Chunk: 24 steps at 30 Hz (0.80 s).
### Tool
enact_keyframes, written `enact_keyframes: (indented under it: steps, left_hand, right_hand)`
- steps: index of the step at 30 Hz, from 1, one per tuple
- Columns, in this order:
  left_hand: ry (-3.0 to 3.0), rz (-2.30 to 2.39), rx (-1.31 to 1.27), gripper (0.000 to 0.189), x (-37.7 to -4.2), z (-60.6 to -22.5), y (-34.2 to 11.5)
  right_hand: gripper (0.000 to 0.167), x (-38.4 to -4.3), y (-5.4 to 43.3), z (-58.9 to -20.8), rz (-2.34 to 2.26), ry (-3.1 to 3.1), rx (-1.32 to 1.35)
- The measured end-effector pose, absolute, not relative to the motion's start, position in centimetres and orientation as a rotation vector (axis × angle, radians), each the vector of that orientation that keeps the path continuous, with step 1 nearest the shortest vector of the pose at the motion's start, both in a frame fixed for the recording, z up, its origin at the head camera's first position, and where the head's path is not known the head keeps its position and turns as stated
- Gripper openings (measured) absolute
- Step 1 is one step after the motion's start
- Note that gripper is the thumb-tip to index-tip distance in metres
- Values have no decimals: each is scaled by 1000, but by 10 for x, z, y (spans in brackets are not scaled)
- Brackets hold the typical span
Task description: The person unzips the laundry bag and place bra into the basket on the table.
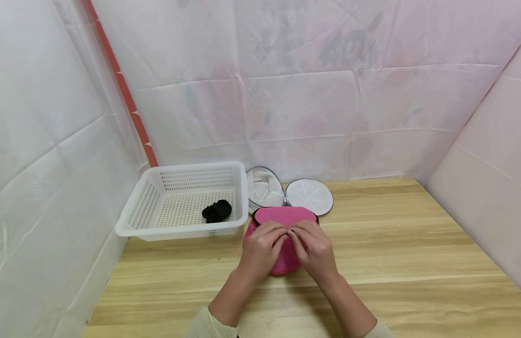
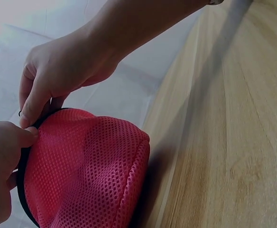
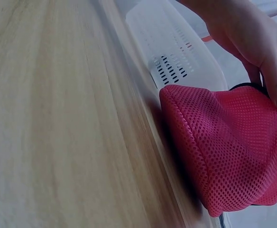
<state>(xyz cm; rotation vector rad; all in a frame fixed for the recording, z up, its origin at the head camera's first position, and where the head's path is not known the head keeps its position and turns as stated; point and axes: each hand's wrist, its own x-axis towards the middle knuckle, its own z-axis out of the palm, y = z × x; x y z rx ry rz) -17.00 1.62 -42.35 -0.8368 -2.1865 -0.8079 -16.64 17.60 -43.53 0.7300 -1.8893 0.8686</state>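
Note:
A pink mesh laundry bag (image 1: pixel 289 256) with black trim stands on the wooden table, its rounded top facing up. My left hand (image 1: pixel 262 244) pinches the black edge at the front of the bag between thumb and fingers. Right beside it, my right hand (image 1: pixel 312 244) pinches the same edge, and the fingertips of both hands nearly meet. The left wrist view shows the mesh side of the bag (image 2: pixel 96 166) bulging below the trim. In the right wrist view the left hand's thumb presses on the rim. What exactly lies between the fingertips is hidden.
A white perforated basket (image 1: pixel 239 188) stands at the back left, with a crumpled black cloth item (image 1: pixel 217 211) inside. Behind the pink bag, an opened white mesh bag (image 1: pixel 264 185) lies with its round lid (image 1: pixel 310 197) spread to the right. White sheeting (image 1: pixel 302 108) encloses the table.

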Motion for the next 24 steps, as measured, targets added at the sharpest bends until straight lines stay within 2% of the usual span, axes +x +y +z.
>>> enact_keyframes:
  steps: [8,16,24]
  left_hand:
    - [-2209,-816,-821,9,-170,-424,15]
    - [-2220,-841,-803,10,-171,-425,12]
    - [-2209,-851,-800,11,-172,-424,11]
  right_hand:
    - [23,-168,180,-437,842,-1910,726]
    - [6,-173,191,-436,847,-1915,679]
    - [13,-174,195,-435,840,-1944,618]
